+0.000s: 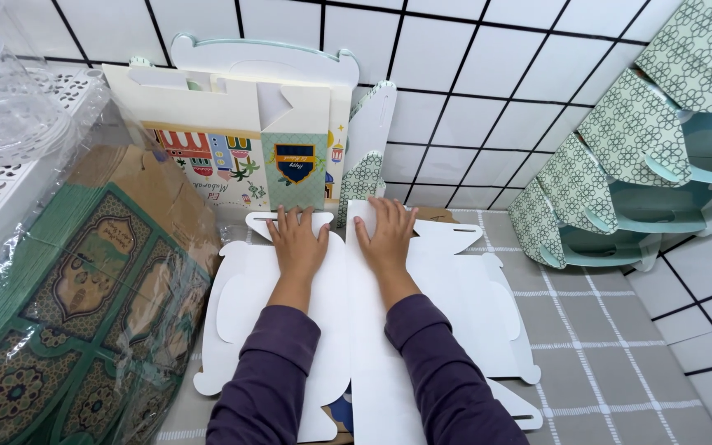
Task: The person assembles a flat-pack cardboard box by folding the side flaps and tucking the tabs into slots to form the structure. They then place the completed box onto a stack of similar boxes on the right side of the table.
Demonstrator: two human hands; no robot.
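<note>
Hidden and cut-off parts around the flat white cardboard

The white cardboard sheet (pixel 455 313) is cut off by the near edge, and both purple sleeves (pixel 447 371) cover its middle. The left hand (pixel 297 241) and right hand (pixel 387 235) hide the card beneath their palms. A wrapped stack of green sheets (pixel 76 321) runs off the left edge. Folded green boxes (pixel 636 165) are clipped at the right edge; the clear plastic tubs (pixel 2 91) blur far left.

2 hands (pixel 298 239), 1 flat box blank (pixel 471 305)
</note>
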